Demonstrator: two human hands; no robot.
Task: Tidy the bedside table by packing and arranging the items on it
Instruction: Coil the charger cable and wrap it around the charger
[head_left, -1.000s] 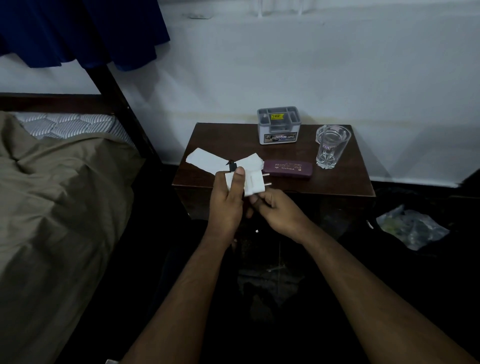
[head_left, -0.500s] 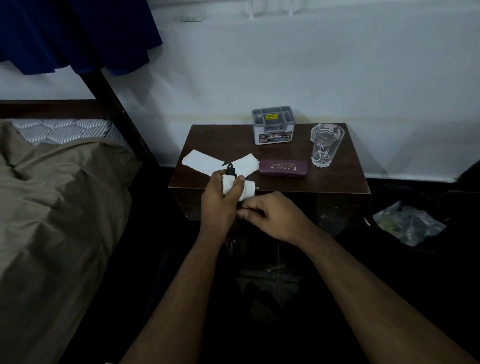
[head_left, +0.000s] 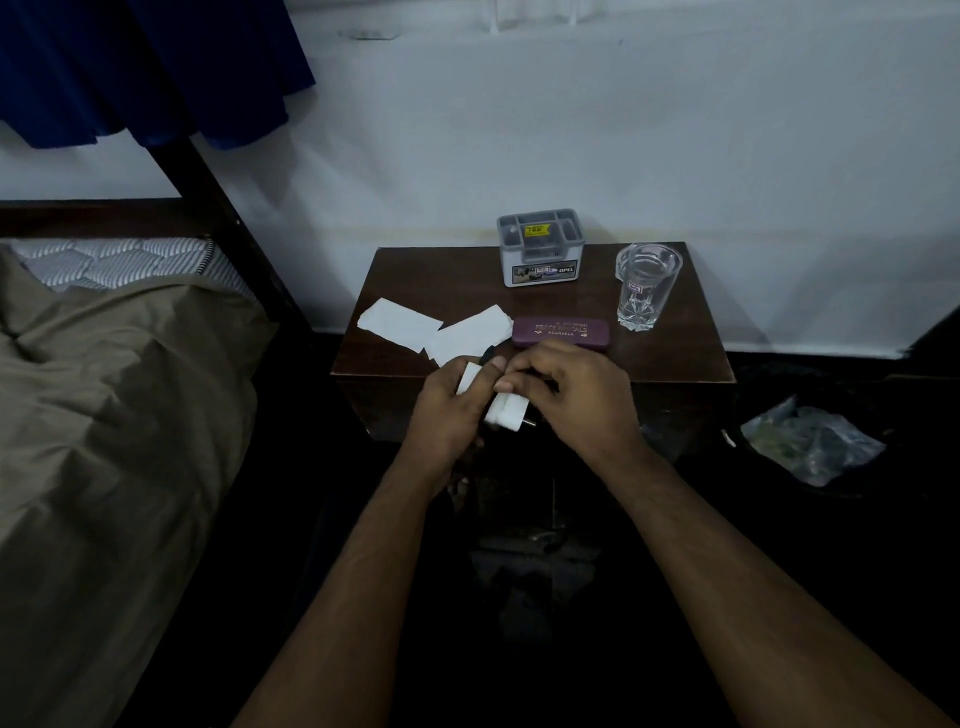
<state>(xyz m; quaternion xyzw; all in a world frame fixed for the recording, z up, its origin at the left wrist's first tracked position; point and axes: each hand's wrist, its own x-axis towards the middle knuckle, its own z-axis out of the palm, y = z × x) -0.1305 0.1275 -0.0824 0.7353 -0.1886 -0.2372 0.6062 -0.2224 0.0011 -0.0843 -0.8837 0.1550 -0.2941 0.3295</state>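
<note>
Fingers (head_left: 506, 385) of both hands curl round the white charger (head_left: 506, 413), long axis slanting, prongs pointing lower right.

dim, bluish light; floor in deep shadow; wide-angle bending at edges

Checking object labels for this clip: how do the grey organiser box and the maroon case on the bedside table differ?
The grey organiser box stands upright at the table's back edge, open-topped with compartments; the maroon case lies flat nearer the front, closed. The box is squat and blocky with a picture label on its front and a yellow sticker inside; the case is long and slim with gold lettering on its lid. Both rest on the bedside table, and neither hand touches them.
</note>
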